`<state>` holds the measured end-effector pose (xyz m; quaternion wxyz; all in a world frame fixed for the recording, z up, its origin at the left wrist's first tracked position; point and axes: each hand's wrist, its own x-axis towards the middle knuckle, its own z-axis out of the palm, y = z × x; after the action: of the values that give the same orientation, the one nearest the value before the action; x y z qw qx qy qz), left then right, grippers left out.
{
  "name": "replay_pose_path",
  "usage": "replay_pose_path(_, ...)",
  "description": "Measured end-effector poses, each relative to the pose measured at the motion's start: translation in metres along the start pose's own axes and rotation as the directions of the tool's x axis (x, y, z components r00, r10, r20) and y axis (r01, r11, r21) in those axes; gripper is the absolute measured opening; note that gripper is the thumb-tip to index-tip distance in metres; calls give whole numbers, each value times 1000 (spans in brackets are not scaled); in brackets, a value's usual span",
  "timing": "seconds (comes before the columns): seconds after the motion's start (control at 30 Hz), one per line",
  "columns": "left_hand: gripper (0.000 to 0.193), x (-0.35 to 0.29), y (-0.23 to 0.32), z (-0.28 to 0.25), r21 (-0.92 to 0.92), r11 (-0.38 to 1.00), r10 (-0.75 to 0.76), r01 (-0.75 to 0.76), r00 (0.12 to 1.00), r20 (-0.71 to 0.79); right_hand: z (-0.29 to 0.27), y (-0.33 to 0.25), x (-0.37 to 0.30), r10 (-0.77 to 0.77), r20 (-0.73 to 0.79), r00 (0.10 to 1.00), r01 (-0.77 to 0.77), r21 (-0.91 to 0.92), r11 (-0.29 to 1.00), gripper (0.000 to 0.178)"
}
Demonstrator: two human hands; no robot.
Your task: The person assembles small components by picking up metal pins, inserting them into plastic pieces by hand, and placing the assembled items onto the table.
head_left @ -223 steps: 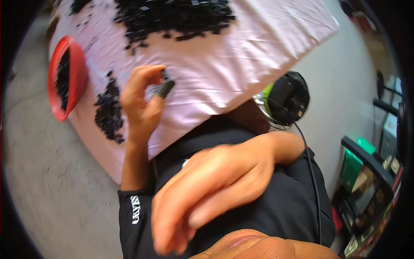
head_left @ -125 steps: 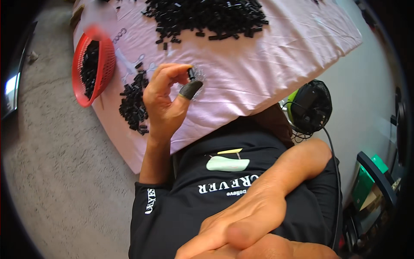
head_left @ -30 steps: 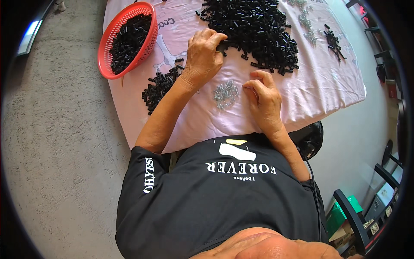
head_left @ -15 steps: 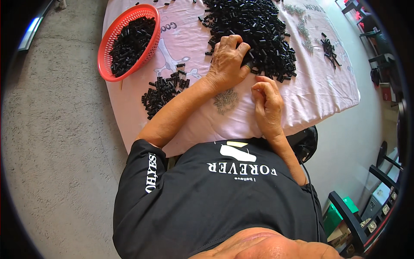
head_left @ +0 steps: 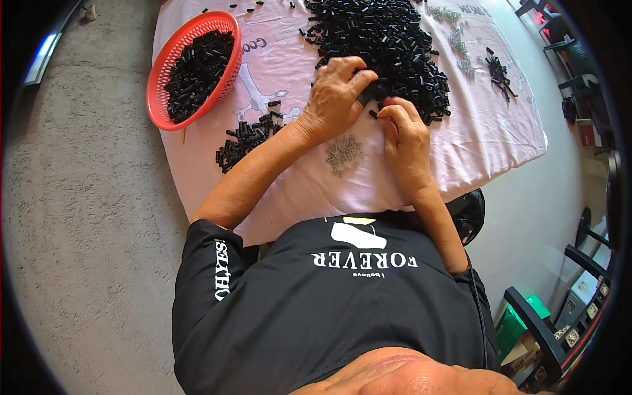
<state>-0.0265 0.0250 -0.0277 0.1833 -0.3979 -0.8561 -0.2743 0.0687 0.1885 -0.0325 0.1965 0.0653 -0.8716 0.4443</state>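
My left hand (head_left: 339,92) is bent over the near left edge of a big heap of small black plastic tubes (head_left: 382,39). Its thumb and fingers are drawn together, and what lies between them is hidden against the black heap. Beside it on the right, my right hand (head_left: 408,135) is pinched, with a small black tube (head_left: 373,114) at its fingertips. Between my forearms, a small patch of thin metal pieces (head_left: 344,155), too fine to name, lies on the pink cloth (head_left: 309,191). A smaller pile of black tubes (head_left: 245,141) is by my left forearm.
A red plastic basket (head_left: 155,99) holding black pieces stands at the table's left. More thin metal pieces (head_left: 457,43) and a little bunch of longer black parts (head_left: 500,76) lie right of the heap. A dark chair (head_left: 540,329) stands at lower right.
My left hand has shifted slightly left. The right hand has moved up toward the heap, and a black tube now shows at its fingertips.
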Motion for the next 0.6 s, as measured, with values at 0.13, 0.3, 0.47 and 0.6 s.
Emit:
replay_pose_path(0.13, 60, 13, -16, 5, 25, 993, -112, 113, 992, -61, 4, 6, 0, -4, -66, 998, 5, 13, 1000, 12)
replay_pose_path(0.3, 60, 25, -19, 13, 53, 990, -128, 132, 989, -71, 4, 7, 1, 8, -79, 997, -4, 45, 999, 14)
replay_pose_path(0.47, 56, 19, -7, 16, 30, 995, -95, 95, 995, 27, 4, 12, 1, -1, -96, 995, 5, 36, 999, 14)
replay_pose_path(0.6, 51, 9, 1, 6, -43, 999, -13, 14, 1000, 18, 5, 14, 0, -25, -91, 996, 26, 10, 1000, 15)
